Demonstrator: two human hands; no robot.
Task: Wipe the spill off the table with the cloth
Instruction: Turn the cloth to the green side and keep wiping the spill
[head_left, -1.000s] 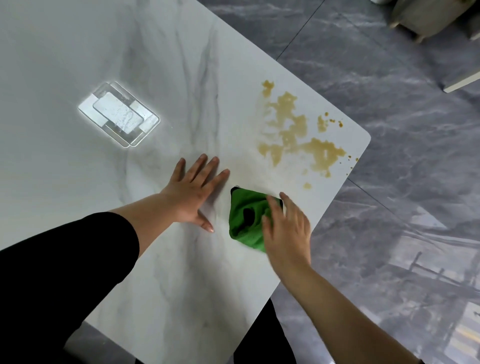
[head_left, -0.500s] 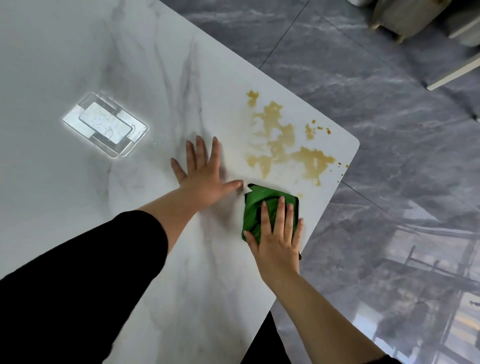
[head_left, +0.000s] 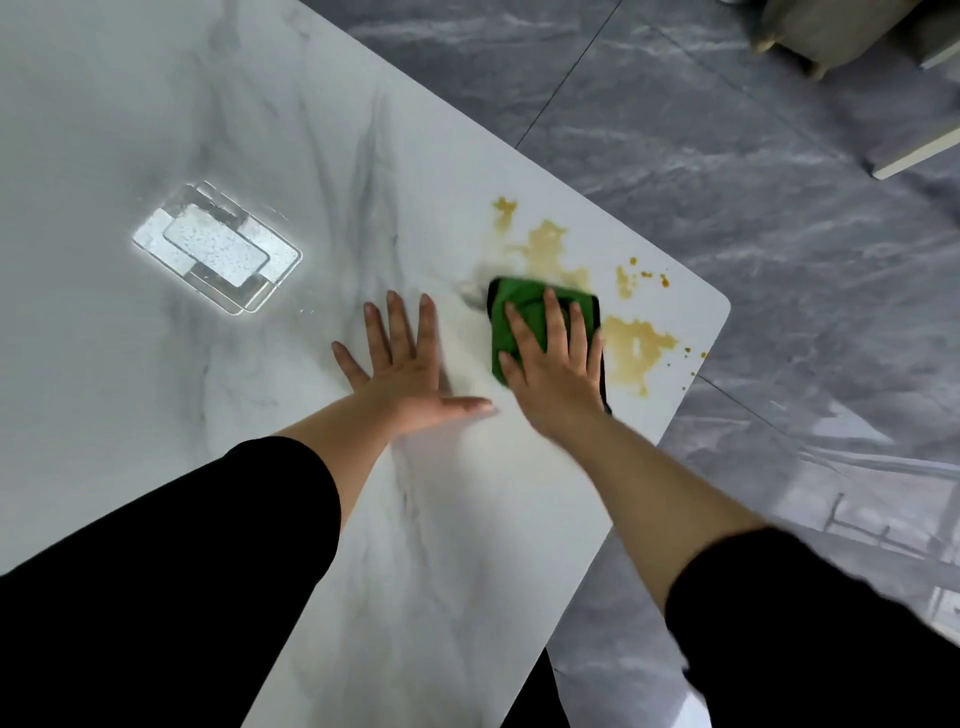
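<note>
Grey veined floor tiles (head_left: 727, 156) fill the right side of the room, and a white marble-look table (head_left: 156, 104) takes up the left, its rounded corner pointing off to the right. Black sleeves cover both upper forearms, the left sleeve (head_left: 156, 571) and the right sleeve (head_left: 810, 623). A yellow-brown spill (head_left: 636, 348) spreads in blotches near that corner. Well apart from it, a bright rectangular light reflection (head_left: 215, 247) glares on the tabletop.

The left hand (head_left: 405, 364) lies flat on bare table just beside the cloth, fingers straight and spread, holding nothing. The right hand (head_left: 556, 374) presses flat on a folded green cloth (head_left: 524, 312), fingers straight and slightly apart, not curled round it. The cloth sits on the spill's middle, with stain showing beyond it and to its right. Tiny drops (head_left: 647, 274) dot the table toward the corner.
</note>
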